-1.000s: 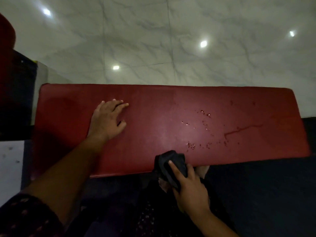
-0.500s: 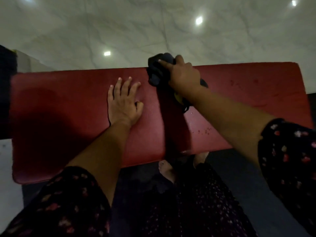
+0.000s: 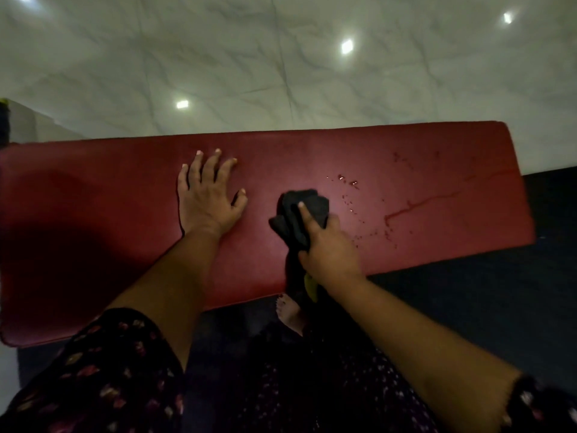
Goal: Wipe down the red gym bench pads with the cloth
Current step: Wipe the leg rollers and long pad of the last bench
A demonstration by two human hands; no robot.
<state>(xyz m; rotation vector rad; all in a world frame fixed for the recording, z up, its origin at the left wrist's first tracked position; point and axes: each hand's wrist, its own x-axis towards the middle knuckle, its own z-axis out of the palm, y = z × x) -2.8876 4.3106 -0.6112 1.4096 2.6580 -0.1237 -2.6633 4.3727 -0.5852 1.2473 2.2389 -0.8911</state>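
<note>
Across the view left-right, red bench pad (image 3: 437, 157), cloth (image 3: 304, 210) bunched mid-pad.

Pale, grey-veined marble floor tiles (image 3: 281, 73) from ten to two o'clock, dotted with bright white glints (image 3: 347, 46) at one and eleven o'clock. Dark mat (image 3: 499, 307) at four o'clock, meeting the tiles near three. Grey ledge (image 3: 34, 123) at ten o'clock.

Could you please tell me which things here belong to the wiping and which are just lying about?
Job: pad; cloth gripped by right hand; left hand flat on pad; droplets.
Lying about: floor tiles; dark mat.
</note>
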